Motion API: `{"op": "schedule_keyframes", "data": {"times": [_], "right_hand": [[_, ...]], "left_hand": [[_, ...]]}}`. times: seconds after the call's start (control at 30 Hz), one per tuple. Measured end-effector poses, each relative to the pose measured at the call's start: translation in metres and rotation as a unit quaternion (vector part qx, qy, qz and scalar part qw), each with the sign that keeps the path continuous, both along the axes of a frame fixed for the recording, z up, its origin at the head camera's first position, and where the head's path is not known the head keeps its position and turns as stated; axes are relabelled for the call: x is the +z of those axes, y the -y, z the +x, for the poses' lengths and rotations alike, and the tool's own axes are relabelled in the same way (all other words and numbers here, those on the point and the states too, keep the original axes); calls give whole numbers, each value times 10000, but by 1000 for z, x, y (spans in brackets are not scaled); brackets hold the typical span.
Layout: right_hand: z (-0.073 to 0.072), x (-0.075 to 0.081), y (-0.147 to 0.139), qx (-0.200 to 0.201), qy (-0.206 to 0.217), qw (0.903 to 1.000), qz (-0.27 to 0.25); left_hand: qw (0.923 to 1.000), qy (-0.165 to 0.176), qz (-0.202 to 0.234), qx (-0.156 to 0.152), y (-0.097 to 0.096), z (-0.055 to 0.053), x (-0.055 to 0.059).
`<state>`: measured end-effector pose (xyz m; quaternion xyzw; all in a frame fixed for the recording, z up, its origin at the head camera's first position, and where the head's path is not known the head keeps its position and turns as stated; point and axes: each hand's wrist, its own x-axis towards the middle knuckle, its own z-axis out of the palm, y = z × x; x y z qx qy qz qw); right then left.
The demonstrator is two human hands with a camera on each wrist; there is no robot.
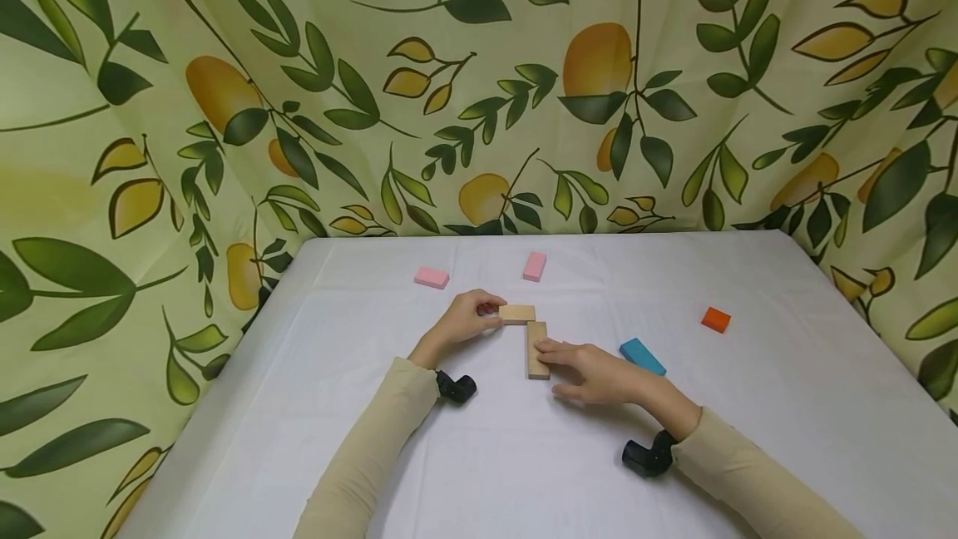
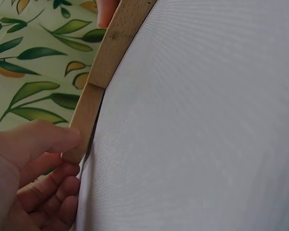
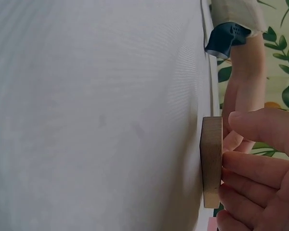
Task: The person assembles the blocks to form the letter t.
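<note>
Plainly, both hands are busy at two wooden blocks near the middle of the table (image 1: 479, 456). The left hand (image 1: 466, 318) pinches the outer end of the far block (image 1: 518, 314), thumb against fingers. The right hand (image 1: 595, 371) grips nothing: its fingers reach out loosely and touch the near block (image 1: 532, 348), with the thumb standing off its side.

The far block lies along nine to three o'clock, and the near block runs from twelve to six. Its twelve o'clock end sits by the far block's three o'clock end, so they look to meet near a corner; whether they truly touch there is hard to tell. Taking that corner as the dial's centre, the left hand is at nine and the right hand at four.

For clean handling, the pinch should probably stay light and low, so the far block lies flat and does not twist. The right fingers would do best to push gently from the side, level with the block's middle, since a nudge near one end would likely swing it askew. Small moves, one block at a time, should suit pieces this light-looking.

Farther out, the blue block (image 1: 642, 356) lies between three and four, just beyond the right hand, and the orange block (image 1: 716, 320) at three. One pink block (image 1: 535, 266) is at twelve, another pink block (image 1: 432, 277) near ten. Patterned cloth (image 1: 479, 98) hangs behind the table.
</note>
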<state>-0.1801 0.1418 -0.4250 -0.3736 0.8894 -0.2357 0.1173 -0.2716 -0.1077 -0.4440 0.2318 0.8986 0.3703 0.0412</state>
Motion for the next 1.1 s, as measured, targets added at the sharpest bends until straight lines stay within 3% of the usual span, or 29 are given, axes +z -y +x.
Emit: {"op": "schedule_keyframes", "data": {"times": [1.1], "right_hand": [[-5, 0, -5, -32, 57, 9996, -276]], "left_hand": [[9992, 46, -367, -160, -2, 0, 0]]}}
